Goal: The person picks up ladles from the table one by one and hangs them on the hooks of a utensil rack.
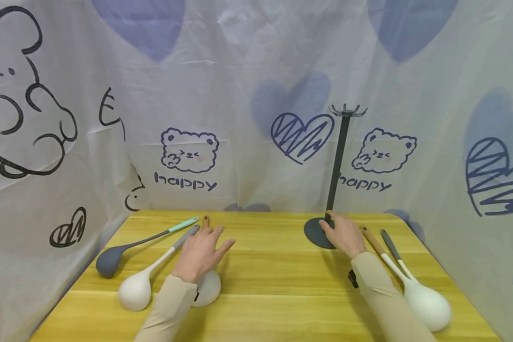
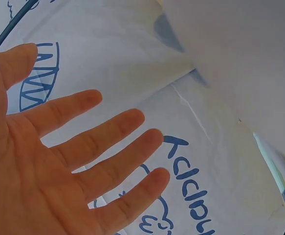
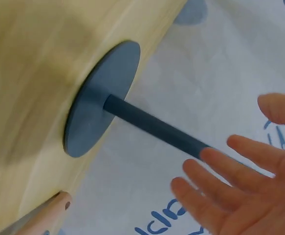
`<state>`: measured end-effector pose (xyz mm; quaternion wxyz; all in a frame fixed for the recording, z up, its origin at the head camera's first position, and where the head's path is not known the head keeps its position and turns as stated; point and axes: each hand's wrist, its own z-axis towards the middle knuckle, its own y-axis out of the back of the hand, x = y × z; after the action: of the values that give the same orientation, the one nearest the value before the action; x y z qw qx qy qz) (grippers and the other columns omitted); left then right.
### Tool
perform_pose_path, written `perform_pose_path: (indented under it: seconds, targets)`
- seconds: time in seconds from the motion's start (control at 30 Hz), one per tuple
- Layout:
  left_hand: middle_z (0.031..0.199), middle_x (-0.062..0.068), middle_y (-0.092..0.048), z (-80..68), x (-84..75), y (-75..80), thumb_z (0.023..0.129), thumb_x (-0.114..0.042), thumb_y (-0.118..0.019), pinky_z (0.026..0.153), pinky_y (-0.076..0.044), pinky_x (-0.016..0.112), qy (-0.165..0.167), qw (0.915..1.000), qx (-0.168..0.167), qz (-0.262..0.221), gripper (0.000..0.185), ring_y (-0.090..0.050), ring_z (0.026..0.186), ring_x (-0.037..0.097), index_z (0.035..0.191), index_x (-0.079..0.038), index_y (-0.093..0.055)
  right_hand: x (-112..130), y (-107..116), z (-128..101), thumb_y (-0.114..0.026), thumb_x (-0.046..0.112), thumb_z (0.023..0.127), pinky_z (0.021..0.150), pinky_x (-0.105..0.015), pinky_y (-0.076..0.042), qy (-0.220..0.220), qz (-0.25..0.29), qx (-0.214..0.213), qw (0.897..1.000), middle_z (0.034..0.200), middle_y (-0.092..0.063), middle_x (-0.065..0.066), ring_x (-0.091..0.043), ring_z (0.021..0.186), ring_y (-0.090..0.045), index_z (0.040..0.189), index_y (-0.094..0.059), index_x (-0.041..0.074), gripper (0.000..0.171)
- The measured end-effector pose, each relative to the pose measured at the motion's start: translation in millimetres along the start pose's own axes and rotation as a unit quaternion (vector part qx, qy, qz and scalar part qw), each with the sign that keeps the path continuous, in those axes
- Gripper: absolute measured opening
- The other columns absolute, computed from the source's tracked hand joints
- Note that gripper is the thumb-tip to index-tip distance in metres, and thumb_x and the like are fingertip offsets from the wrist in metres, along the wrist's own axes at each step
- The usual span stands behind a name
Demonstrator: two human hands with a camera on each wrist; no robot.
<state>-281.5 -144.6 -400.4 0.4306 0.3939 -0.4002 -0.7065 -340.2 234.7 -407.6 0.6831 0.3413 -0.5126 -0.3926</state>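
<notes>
My left hand (image 1: pixel 200 251) hovers with fingers spread over a white ladle (image 1: pixel 209 289) with a wooden handle, hiding its middle. Nothing is in its palm (image 2: pixel 39 181) in the left wrist view. On the right, my right hand (image 1: pixel 344 233) is held out in front of a dark utensil stand (image 1: pixel 338 161), whose hooks sit at the top of the pole. The right wrist view shows straight fingers (image 3: pixel 215 188) overlapping the pole (image 3: pixel 157 128) in the picture; contact cannot be made out. The stand's round base (image 3: pixel 100 103) rests on the table.
Left of my left hand lie a white ladle (image 1: pixel 135 290) with a grey handle and a dark ladle (image 1: pixel 109 262) with a mint handle end. White utensils with wooden (image 1: pixel 373 240) and grey (image 1: pixel 391 244) handles lie together at the right. A printed cloth (image 1: pixel 239 95) surrounds the wooden table (image 1: pixel 273 275).
</notes>
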Motion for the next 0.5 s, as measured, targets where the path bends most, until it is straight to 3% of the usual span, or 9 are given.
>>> perform_pose_path:
  seconds: [0.1,0.33,0.5]
  targets:
    - [0.115,0.016,-0.070,0.2,-2.9,-0.1,0.098,-0.052,-0.052,0.075,-0.055,0.051,-0.005,0.9999,-0.009,0.004,0.052,-0.068,0.091,0.035,0.126,-0.010,-0.062,-1,5,13,-0.047,0.038,0.102,0.097,-0.061,-0.046,-0.018,0.007,-0.016,1.000,0.141,-0.052,-0.025,-0.046,0.123,-0.053,0.145,-0.045,0.004,0.055]
    - [0.105,0.013,-0.072,0.0,-8.0,-1.9,0.097,-0.050,-0.055,0.067,-0.056,0.046,-0.013,0.9996,-0.025,-0.002,0.049,-0.069,0.083,0.031,0.121,-0.009,-0.065,2,21,39,-0.047,0.036,0.103,0.090,-0.053,-0.052,-0.040,0.053,-0.069,0.995,0.134,-0.057,-0.023,-0.039,0.113,-0.062,0.142,-0.048,0.003,0.051]
    - [0.100,0.013,-0.072,0.5,-11.8,-4.7,0.096,-0.048,-0.057,0.063,-0.056,0.043,-0.017,0.9996,-0.022,-0.003,0.046,-0.069,0.078,0.029,0.118,-0.009,-0.066,4,29,53,-0.050,0.032,0.102,0.084,-0.049,-0.054,-0.048,0.084,-0.118,0.988,0.120,-0.063,-0.023,-0.038,0.104,-0.064,0.128,-0.055,0.000,0.042]
